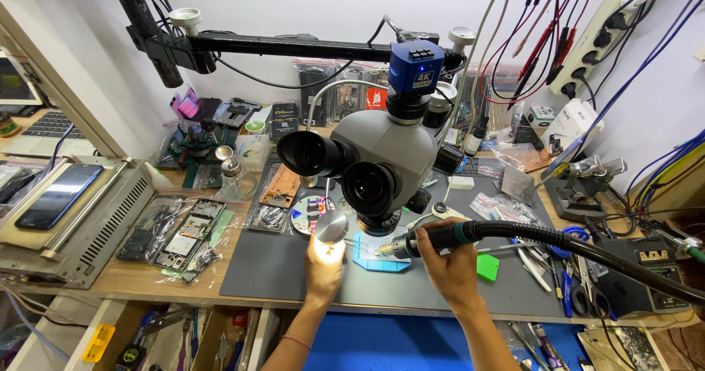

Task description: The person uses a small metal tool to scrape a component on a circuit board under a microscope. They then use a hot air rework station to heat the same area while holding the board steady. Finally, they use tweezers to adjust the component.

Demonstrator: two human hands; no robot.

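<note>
My right hand [450, 257] grips a hot-air wand [433, 239] with a thick black hose trailing off to the right. Its metal nozzle points left over a blue holder [382, 261] on the grey mat, under the grey microscope [374, 158]. My left hand [324, 264] rests on the mat just left of the holder, brightly lit by a small round lamp [330, 226] right above it. Whether the left fingers hold anything is hidden by the glare.
Opened phones and parts [180, 235] lie at the left, beside a grey metal box [88, 224] with a dark phone on top. A glass bottle [231, 176], tweezers and tools [547, 264], a green block [487, 267] and a soldering stand [587, 184] surround the mat.
</note>
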